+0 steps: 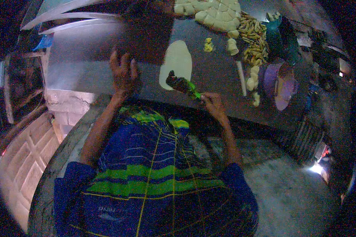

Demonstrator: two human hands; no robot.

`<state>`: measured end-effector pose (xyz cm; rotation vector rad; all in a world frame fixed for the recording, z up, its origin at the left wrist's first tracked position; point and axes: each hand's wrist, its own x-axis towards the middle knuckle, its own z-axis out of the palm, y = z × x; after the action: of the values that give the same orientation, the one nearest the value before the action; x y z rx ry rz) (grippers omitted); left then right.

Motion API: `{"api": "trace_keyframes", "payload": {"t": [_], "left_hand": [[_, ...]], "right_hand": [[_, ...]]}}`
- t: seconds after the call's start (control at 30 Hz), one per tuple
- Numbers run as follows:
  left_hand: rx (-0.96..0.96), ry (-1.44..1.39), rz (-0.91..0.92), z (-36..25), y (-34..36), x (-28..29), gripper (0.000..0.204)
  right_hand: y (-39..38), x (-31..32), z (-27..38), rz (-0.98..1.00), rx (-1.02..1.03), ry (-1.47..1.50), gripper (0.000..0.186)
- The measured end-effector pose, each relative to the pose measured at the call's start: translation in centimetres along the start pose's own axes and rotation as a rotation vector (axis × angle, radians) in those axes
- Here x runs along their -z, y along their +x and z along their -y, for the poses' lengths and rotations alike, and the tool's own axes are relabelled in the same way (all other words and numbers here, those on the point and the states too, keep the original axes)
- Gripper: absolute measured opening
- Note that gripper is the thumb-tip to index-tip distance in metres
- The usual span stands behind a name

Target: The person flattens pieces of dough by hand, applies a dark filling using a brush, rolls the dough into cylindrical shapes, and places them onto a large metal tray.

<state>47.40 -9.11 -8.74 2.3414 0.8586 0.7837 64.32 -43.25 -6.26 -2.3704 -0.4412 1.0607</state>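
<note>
An oval sheet of rolled-out dough lies flat on the table in front of me. My right hand is closed round the handle of a green-handled spreading tool. Dark brown paste covers the tool's far end, which is over the near part of the dough sheet; whether it touches cannot be made out. Left of the dough, my left hand is held with its fingers apart and nothing in it. A small yellow lump sits right of the dough.
A pale rod lies at the right, beside a row of dough lumps. Farther back are a heap of finger-shaped pieces and a large scored dough mass. A purple basin stands near the right edge of the table.
</note>
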Motion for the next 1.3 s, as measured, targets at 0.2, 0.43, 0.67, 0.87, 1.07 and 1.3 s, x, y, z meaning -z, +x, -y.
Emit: {"api": "trace_keyframes", "payload": {"t": [0.2, 0.43, 0.67, 0.87, 1.07, 1.3], "left_hand": [[0.025, -0.014, -0.004, 0.8, 0.2, 0.2, 0.033], [-0.061, 0.087, -0.103, 4.6, -0.6, 0.9, 0.035], [-0.105, 0.216, -0.13, 6.1, -0.6, 1.6, 0.032], [-0.062, 0.194, -0.081, 2.8, 0.0, 3.3, 0.032], [-0.006, 0.211, -0.085, 2.2, -0.3, 4.4, 0.032], [0.049, 0.275, -0.052, 0.9, -0.3, 5.0, 0.029]], "right_hand": [[-2.7, 4.6, 0.2, -0.065, 0.088, 0.149, 0.022], [-0.2, 20.7, 7.0, -0.865, 0.173, -0.338, 0.028], [1.6, 39.2, 8.9, -1.031, 0.361, -0.477, 0.028], [12.7, 48.2, 1.8, -1.055, 0.511, -0.734, 0.032], [18.3, 41.1, 4.3, -1.025, 0.342, -0.954, 0.025], [12.8, 31.9, 5.6, -1.14, 0.447, -0.577, 0.018]]}}
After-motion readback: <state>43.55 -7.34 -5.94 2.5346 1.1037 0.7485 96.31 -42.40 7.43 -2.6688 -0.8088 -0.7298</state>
